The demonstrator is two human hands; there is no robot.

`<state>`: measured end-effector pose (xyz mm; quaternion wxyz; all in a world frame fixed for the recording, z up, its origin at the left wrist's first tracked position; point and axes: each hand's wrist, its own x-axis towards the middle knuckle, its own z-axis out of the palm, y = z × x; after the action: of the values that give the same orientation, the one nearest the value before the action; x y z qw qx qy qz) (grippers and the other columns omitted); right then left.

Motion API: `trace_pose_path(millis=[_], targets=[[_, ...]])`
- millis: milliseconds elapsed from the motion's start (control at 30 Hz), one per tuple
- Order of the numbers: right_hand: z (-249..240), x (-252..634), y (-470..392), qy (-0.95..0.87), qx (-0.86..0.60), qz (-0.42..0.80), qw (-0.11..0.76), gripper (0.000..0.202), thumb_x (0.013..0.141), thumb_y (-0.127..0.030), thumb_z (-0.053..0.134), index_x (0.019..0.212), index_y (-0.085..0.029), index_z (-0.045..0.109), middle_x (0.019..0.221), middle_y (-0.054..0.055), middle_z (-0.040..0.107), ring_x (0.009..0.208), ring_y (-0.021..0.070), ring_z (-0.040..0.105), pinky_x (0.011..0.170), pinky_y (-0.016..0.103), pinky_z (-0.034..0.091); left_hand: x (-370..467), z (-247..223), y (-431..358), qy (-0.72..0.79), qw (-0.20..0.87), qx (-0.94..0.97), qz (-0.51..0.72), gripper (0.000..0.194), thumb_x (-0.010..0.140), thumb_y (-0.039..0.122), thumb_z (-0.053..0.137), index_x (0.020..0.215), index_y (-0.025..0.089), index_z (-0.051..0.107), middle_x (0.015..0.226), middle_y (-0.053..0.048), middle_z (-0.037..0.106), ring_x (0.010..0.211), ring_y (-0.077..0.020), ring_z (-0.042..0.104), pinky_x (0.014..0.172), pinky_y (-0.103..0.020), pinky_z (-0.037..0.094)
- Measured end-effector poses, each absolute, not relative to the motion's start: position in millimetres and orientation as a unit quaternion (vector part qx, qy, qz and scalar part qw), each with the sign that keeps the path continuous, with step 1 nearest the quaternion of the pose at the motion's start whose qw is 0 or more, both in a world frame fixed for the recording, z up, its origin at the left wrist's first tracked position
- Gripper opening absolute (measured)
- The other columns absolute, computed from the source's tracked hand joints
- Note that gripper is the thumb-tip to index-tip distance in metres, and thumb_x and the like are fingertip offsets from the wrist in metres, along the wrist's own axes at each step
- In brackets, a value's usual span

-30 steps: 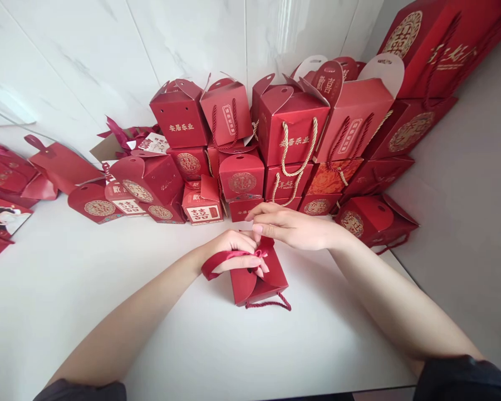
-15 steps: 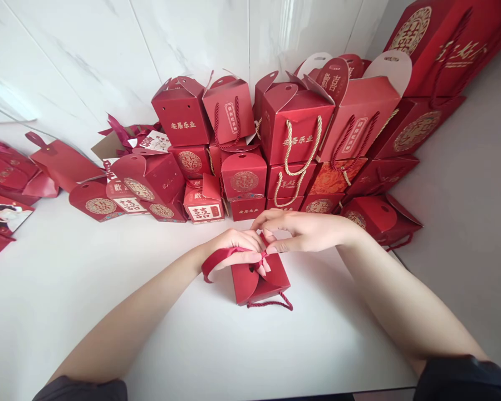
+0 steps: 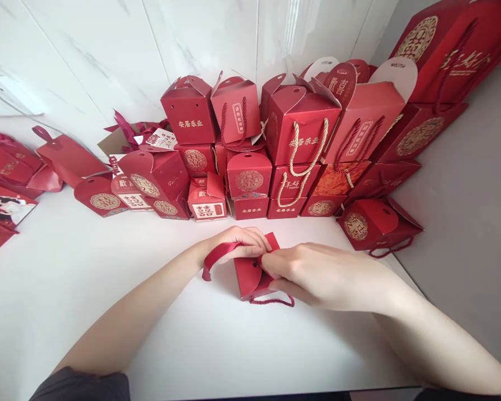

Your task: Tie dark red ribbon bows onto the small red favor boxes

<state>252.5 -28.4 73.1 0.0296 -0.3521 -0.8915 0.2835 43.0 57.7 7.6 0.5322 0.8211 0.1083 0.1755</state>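
Observation:
A small red gift box (image 3: 247, 278) stands on the white table in front of me, its rounded flaps folded over the top. A dark red rope handle (image 3: 273, 302) hangs from its near side. My left hand (image 3: 244, 242) is closed on a red ribbon (image 3: 217, 259) at the top of the box, and one end curls out over the wrist side. My right hand (image 3: 304, 273) comes over the box from the right with its fingers pinched at the ribbon by the flaps. Its fingertips and the middle of the ribbon are mostly hidden.
Red gift boxes, some with gold rope handles (image 3: 304, 147), are stacked along the tiled wall (image 3: 209, 33). One box (image 3: 379, 223) sits at the right edge. Farther left lie flat red bags (image 3: 73, 159) and a photo box (image 3: 8, 206). The white table (image 3: 183, 345) extends toward me.
My right hand has swung down and nearer me, from above the box's far side to its right side, fingers now at the flaps. My left hand stays at the box. The view has shifted slightly.

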Motion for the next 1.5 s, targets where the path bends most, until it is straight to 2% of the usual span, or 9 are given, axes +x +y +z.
trace_pose_path(millis=[167, 333, 433, 600, 867, 1067, 1167, 1300, 1500], targets=[[75.5, 266.0, -20.2, -0.849, -0.443, 0.284, 0.04, 0.03, 0.094, -0.05, 0.047, 0.086, -0.021, 0.052, 0.06, -0.003, 0.053, 0.05, 0.0113, 0.045, 0.048, 0.024, 0.03, 40.9, 10.6, 57.4, 0.111, 0.531, 0.827, 0.15, 0.033, 0.095, 0.033, 0.05, 0.086, 0.018, 0.077, 0.093, -0.011, 0.075, 0.106, -0.0219, 0.06, 0.1, -0.034, 0.045], [61.0, 277.7, 13.4, -0.815, -0.439, 0.376, 0.044, 0.046, 0.091, -0.06, 0.044, 0.073, -0.019, 0.055, 0.059, -0.004, 0.045, 0.049, 0.0093, 0.041, 0.044, 0.023, 0.028, 41.1, 18.8, 54.4, 0.119, 0.514, 0.839, 0.136, 0.033, 0.096, 0.031, 0.048, 0.09, 0.019, 0.078, 0.099, -0.01, 0.075, 0.106, -0.0217, 0.06, 0.1, -0.034, 0.045], [51.5, 275.1, 24.4, -0.815, -0.378, 0.432, 0.078, 0.038, 0.089, -0.054, 0.052, 0.08, -0.018, 0.063, 0.063, -0.004, 0.05, 0.054, 0.0091, 0.043, 0.048, 0.022, 0.032, 41.6, 18.4, 54.7, 0.116, 0.51, 0.842, 0.135, 0.033, 0.096, 0.031, 0.048, 0.09, 0.019, 0.078, 0.098, -0.011, 0.075, 0.105, -0.0216, 0.06, 0.1, -0.034, 0.044], [42.7, 269.7, 27.0, -0.829, -0.353, 0.405, 0.155, 0.021, 0.086, -0.037, 0.06, 0.083, -0.017, 0.067, 0.071, -0.002, 0.061, 0.063, 0.0108, 0.05, 0.059, 0.023, 0.038, 41.7, 9.5, 57.3, 0.11, 0.52, 0.833, 0.151, 0.033, 0.094, 0.035, 0.05, 0.087, 0.021, 0.079, 0.096, -0.01, 0.076, 0.103, -0.0222, 0.059, 0.096, -0.033, 0.045], [48.0, 271.2, 23.1, -0.866, -0.366, 0.319, 0.119, 0.013, 0.086, -0.027, 0.061, 0.075, -0.019, 0.062, 0.061, -0.006, 0.055, 0.054, 0.0079, 0.042, 0.052, 0.02, 0.032, 42.1, 11.3, 57.3, 0.118, 0.532, 0.825, 0.147, 0.033, 0.094, 0.036, 0.05, 0.089, 0.021, 0.079, 0.096, -0.01, 0.076, 0.101, -0.0226, 0.06, 0.095, -0.034, 0.046], [59.8, 272.4, 8.0, -0.886, -0.318, 0.281, 0.188, 0.007, 0.087, -0.018, 0.061, 0.086, -0.02, 0.068, 0.078, -0.001, 0.07, 0.062, 0.0097, 0.057, 0.061, 0.021, 0.038, 40.4, 9.0, 60.5, 0.118, 0.542, 0.821, 0.133, 0.035, 0.096, 0.033, 0.048, 0.088, 0.019, 0.079, 0.097, -0.01, 0.076, 0.108, -0.0226, 0.058, 0.1, -0.034, 0.044], [60.4, 268.3, -1.1, -0.909, -0.271, 0.27, 0.161, 0.009, 0.087, -0.016, 0.061, 0.087, -0.021, 0.069, 0.076, -0.001, 0.07, 0.063, 0.0102, 0.06, 0.06, 0.021, 0.038, 39.9, 7.8, 61.4, 0.11, 0.541, 0.82, 0.149, 0.034, 0.096, 0.033, 0.048, 0.087, 0.018, 0.078, 0.09, -0.012, 0.075, 0.106, -0.0228, 0.06, 0.099, -0.035, 0.045], [56.8, 259.9, -6.9, -0.925, -0.274, 0.244, 0.103, 0.008, 0.082, -0.016, 0.067, 0.075, -0.02, 0.068, 0.062, -0.004, 0.063, 0.054, 0.0092, 0.051, 0.055, 0.021, 0.034, 40.9, 8.4, 59.8, 0.113, 0.534, 0.824, 0.155, 0.032, 0.095, 0.033, 0.051, 0.086, 0.017, 0.076, 0.091, -0.012, 0.074, 0.104, -0.0227, 0.061, 0.099, -0.035, 0.046], [54.9, 258.1, -2.5, -0.905, -0.272, 0.313, 0.095, 0.009, 0.082, -0.015, 0.067, 0.082, -0.022, 0.073, 0.071, -0.003, 0.071, 0.058, 0.0097, 0.056, 0.058, 0.021, 0.038, 41.2, 12.3, 56.3, 0.12, 0.521, 0.83, 0.158, 0.032, 0.094, 0.035, 0.051, 0.084, 0.019, 0.076, 0.089, -0.012, 0.074, 0.102, -0.0221, 0.062, 0.098, -0.036, 0.047]])
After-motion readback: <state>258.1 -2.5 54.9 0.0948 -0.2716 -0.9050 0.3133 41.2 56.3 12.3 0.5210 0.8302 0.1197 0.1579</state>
